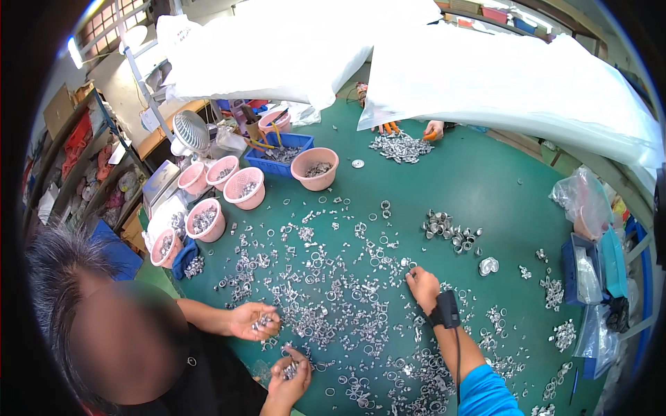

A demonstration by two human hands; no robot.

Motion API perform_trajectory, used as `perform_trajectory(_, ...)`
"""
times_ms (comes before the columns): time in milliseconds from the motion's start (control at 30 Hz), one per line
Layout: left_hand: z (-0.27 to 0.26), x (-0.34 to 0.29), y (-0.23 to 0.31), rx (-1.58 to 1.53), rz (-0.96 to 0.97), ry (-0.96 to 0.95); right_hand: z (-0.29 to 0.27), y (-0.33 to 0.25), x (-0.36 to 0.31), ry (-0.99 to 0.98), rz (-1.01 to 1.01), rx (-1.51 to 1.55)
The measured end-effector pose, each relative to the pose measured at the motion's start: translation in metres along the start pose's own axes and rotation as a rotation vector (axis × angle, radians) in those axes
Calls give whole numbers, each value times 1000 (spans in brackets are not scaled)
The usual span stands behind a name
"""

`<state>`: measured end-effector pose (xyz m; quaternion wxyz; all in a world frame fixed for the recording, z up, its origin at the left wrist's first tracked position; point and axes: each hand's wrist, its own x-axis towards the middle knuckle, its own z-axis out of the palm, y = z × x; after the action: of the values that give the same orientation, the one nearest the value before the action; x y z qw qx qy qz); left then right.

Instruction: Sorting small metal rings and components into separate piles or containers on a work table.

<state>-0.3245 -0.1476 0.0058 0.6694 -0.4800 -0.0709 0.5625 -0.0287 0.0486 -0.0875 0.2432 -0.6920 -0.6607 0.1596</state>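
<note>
My right hand [424,288] reaches over the green table, its forearm in a blue sleeve with a black band and cable at the wrist. The fingers are closed together at the tabletop. Right at the fingertips lies a small silvery metal ring [413,265]; whether it is pinched cannot be made out. Many loose metal pieces [316,322], rings and small shaped parts, spread to the left of this hand. Beyond it stands a cluster of larger cup-like metal parts [451,231]. My left hand is outside the picture.
At left, a person's two hands [255,322] cup small metal pieces. Pink baskets [244,188] and a blue crate [279,154] line the far left. Across the table, orange-tipped fingers [431,132] touch a metal heap [401,148]. White sheeting [513,90] hangs above; bins [581,270] stand right.
</note>
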Motion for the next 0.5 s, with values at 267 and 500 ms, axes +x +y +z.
perform_trajectory(267,-182,-92,-83,1376,-192,564,-106,9,-149,-214,620,2161)
perform_trajectory(500,-167,-62,-122,1612,-93,437,-136,13,-290,-132,1015,2301)
